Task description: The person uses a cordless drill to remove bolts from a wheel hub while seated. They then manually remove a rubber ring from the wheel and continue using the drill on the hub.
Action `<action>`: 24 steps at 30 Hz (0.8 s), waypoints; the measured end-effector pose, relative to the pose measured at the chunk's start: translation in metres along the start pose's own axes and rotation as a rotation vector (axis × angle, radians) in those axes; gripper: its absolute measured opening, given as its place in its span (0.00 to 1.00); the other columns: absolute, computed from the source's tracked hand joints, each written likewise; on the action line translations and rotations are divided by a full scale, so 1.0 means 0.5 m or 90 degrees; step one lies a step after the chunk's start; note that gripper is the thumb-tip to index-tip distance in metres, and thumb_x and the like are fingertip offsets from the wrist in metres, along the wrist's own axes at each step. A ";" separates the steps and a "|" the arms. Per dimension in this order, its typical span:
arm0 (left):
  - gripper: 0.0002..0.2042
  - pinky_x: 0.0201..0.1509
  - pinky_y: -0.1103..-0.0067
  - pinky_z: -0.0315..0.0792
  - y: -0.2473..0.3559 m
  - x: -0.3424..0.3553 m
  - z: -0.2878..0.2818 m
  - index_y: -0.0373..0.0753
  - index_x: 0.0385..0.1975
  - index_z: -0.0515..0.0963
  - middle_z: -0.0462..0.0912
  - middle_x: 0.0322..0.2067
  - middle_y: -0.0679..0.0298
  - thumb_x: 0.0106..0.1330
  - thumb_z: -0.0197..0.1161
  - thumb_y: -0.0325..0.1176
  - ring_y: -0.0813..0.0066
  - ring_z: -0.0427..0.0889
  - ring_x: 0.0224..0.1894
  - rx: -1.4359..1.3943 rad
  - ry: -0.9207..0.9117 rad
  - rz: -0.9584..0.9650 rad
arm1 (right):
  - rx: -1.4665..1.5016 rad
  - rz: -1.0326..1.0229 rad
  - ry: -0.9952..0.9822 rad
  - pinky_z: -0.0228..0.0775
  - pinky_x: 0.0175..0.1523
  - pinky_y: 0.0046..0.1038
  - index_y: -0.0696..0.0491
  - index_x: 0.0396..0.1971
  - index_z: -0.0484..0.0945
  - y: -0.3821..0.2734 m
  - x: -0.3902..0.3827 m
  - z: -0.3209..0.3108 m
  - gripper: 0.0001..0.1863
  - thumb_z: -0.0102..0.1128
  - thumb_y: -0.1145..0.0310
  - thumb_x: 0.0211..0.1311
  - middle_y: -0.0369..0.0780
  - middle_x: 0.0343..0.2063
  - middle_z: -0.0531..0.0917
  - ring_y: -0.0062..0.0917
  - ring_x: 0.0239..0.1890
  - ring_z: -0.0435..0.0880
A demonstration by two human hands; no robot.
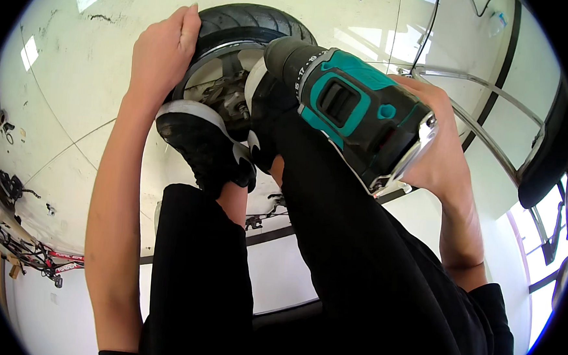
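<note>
A small wheel with a black treaded tyre [248,18] and a grey spoked rim lies on the pale floor, braced between my black shoes [198,140]. My left hand [165,53] is closed against the tyre's left edge, its fingertips hidden from me; what they grip, if anything other than the tyre, does not show. My right hand [438,148] is wrapped round the handle of a teal and black cordless drill [360,104]. The drill's chuck points left, over the wheel's right side and my right shoe. Its tip and any bit are hidden.
To the right stands a chrome-tube frame [488,141] with a black padded part [545,154]. Bicycle parts, with a red frame piece [64,262] among them, lie at the lower left. A black cable [429,30] hangs near the top. A clear plastic bottle [497,22] lies far right.
</note>
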State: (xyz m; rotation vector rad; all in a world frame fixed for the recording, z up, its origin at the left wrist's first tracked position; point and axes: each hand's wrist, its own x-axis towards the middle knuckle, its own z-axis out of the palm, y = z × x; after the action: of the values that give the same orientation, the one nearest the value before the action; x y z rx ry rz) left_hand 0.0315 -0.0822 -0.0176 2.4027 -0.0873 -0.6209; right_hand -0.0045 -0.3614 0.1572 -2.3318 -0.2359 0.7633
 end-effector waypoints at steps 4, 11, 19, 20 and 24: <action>0.22 0.34 0.62 0.69 -0.011 0.007 0.015 0.34 0.33 0.77 0.76 0.21 0.45 0.73 0.43 0.47 0.43 0.76 0.27 -0.018 0.032 0.026 | -0.149 0.036 -0.043 0.71 0.36 0.31 0.60 0.39 0.80 -0.035 0.014 0.008 0.30 0.72 0.61 0.30 0.45 0.28 0.81 0.40 0.29 0.81; 0.24 0.34 0.58 0.69 -0.029 0.019 0.027 0.30 0.28 0.77 0.76 0.22 0.41 0.73 0.42 0.46 0.40 0.76 0.27 -0.009 0.049 0.046 | -0.250 0.053 -0.042 0.71 0.34 0.33 0.58 0.37 0.80 -0.063 0.038 0.047 0.23 0.69 0.65 0.35 0.43 0.27 0.81 0.41 0.29 0.80; 0.25 0.35 0.57 0.70 -0.035 0.026 0.033 0.29 0.24 0.77 0.76 0.21 0.40 0.72 0.41 0.43 0.40 0.77 0.26 0.017 0.055 0.054 | -0.264 0.054 -0.022 0.73 0.36 0.38 0.58 0.25 0.75 -0.088 0.034 0.100 0.13 0.66 0.68 0.38 0.45 0.23 0.78 0.41 0.31 0.81; 0.25 0.35 0.57 0.70 -0.035 0.024 0.033 0.29 0.24 0.77 0.77 0.21 0.40 0.72 0.41 0.43 0.40 0.77 0.26 0.013 0.058 0.054 | -0.275 0.080 -0.043 0.73 0.40 0.37 0.58 0.28 0.75 -0.102 0.033 0.102 0.15 0.66 0.70 0.37 0.46 0.25 0.78 0.41 0.33 0.81; 0.24 0.31 0.59 0.74 -0.042 0.024 0.042 0.31 0.20 0.79 0.77 0.17 0.44 0.71 0.43 0.41 0.43 0.78 0.22 0.031 0.090 0.076 | -0.282 0.136 -0.079 0.71 0.43 0.36 0.58 0.31 0.75 -0.118 0.027 0.117 0.17 0.64 0.73 0.36 0.46 0.28 0.78 0.40 0.37 0.80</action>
State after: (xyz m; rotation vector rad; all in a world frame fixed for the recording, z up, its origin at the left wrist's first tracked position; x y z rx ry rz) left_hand 0.0304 -0.0805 -0.0494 2.4598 -0.1868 -0.3980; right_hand -0.0255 -0.2801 0.1533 -2.7608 -0.2296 1.0492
